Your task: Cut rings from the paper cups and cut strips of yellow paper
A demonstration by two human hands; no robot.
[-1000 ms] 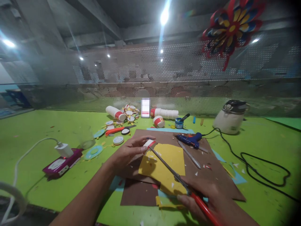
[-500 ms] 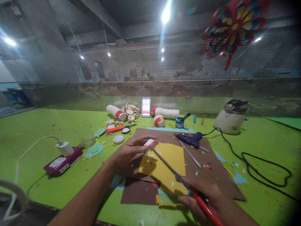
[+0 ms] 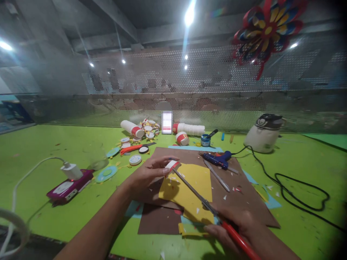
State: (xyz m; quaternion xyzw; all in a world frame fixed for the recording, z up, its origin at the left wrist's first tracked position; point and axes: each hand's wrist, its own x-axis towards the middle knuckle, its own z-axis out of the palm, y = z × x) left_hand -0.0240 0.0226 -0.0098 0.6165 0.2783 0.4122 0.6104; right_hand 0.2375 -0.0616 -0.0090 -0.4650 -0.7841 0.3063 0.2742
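Observation:
My left hand pinches a small white and red paper-cup piece above a yellow paper sheet. My right hand grips red-handled scissors, whose blades reach up to the cup piece and touch its edge. The yellow sheet lies on brown card spread over the green table. Tiny paper clippings dot the sheets.
A blue glue gun and a metal tool lie on the brown card. Paper cups, cut discs, a phone and a paint pot stand behind. A purple power strip is left, a white cooker and black cable right.
Hardly anything has moved: both hands keep their grip and the view has shifted slightly.

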